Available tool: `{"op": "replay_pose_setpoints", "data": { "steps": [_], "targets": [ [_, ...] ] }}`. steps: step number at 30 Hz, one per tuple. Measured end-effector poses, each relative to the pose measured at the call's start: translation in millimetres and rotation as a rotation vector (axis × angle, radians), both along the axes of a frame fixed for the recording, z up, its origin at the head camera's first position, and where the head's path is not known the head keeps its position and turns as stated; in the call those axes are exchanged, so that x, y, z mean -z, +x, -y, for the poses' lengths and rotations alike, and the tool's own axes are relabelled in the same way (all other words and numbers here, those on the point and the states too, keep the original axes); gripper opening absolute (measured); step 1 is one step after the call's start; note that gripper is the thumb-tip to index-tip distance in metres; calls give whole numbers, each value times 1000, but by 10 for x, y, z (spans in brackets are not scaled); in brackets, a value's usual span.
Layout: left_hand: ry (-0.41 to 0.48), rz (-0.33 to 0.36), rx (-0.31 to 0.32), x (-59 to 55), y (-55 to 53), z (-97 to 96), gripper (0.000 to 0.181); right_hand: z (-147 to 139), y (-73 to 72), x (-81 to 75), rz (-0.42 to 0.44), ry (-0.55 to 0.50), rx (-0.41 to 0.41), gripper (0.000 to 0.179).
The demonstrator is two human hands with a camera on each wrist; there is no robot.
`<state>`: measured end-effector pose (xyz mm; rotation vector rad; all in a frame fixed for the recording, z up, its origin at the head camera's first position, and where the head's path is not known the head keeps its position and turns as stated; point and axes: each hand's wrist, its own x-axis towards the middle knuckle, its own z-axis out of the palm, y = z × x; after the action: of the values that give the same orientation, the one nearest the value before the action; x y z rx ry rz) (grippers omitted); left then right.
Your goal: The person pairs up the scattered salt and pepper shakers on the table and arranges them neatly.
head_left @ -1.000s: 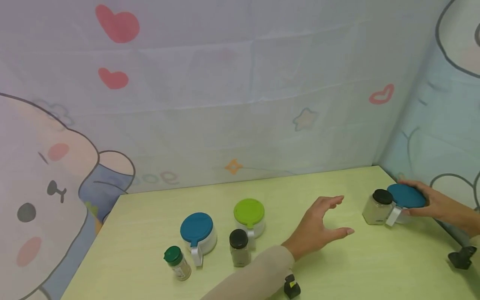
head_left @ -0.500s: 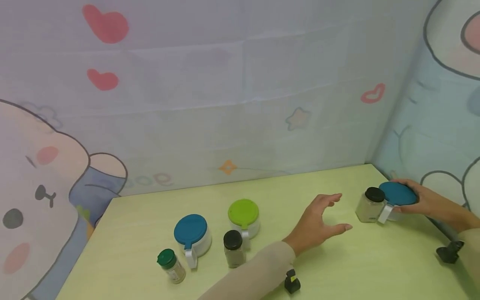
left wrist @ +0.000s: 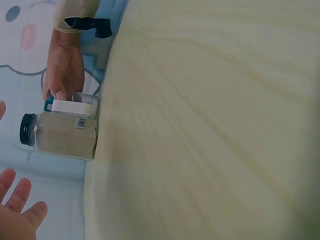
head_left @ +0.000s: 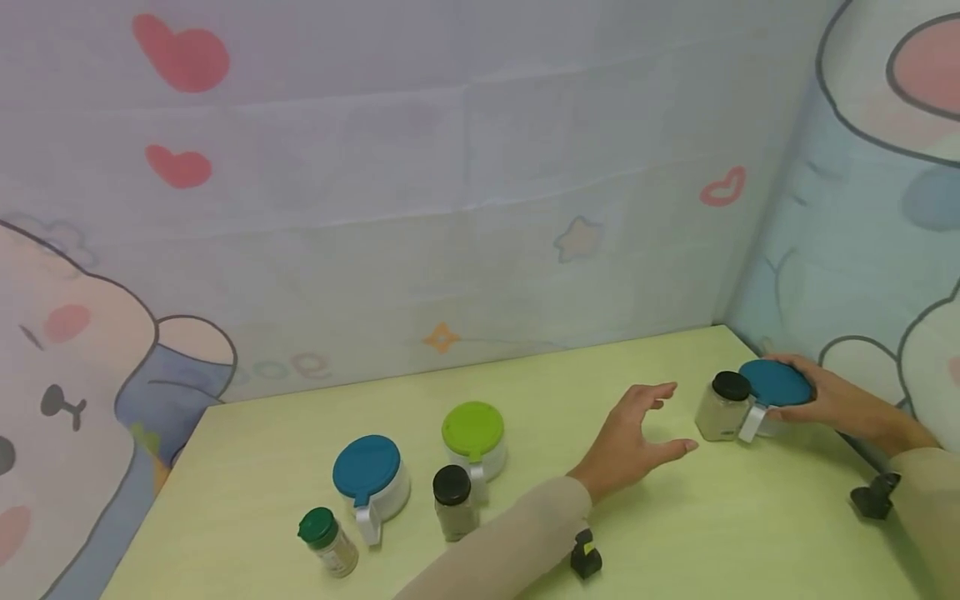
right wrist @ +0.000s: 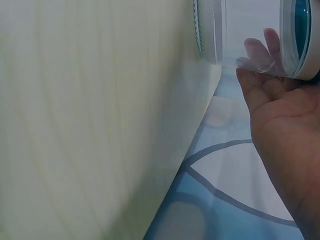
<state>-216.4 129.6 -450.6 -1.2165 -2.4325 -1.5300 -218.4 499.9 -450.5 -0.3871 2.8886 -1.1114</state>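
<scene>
My right hand grips a clear, round, handled jar with a blue lid at the table's far right. In the right wrist view its fingers show through the clear wall of the jar. Right against the jar's white handle stands a square glass jar with a black lid and pale contents, upright on the table. My left hand is just left of this black-lidded jar, thumb and fingers spread apart, holding nothing. The left wrist view shows its fingertips below the glass jar.
On the left of the pale yellow table stand a green-capped shaker, a second blue-lidded jar, a green-lidded jar and another black-lidded jar. A printed cloth hangs behind, another along the right edge.
The head view has swung slightly right, shifting the table things leftward. My left hand has come a little closer to the right-hand black-lidded jar. My right hand keeps its grip on the blue-lidded jar.
</scene>
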Motion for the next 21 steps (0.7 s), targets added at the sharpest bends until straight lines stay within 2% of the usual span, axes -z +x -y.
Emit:
{"op": "replay_pose_setpoints", "data": {
  "steps": [21],
  "targets": [
    [21, 36, -34, 68, -150, -221, 71, 153, -39, 27, 13, -91, -13, 81]
  ]
}}
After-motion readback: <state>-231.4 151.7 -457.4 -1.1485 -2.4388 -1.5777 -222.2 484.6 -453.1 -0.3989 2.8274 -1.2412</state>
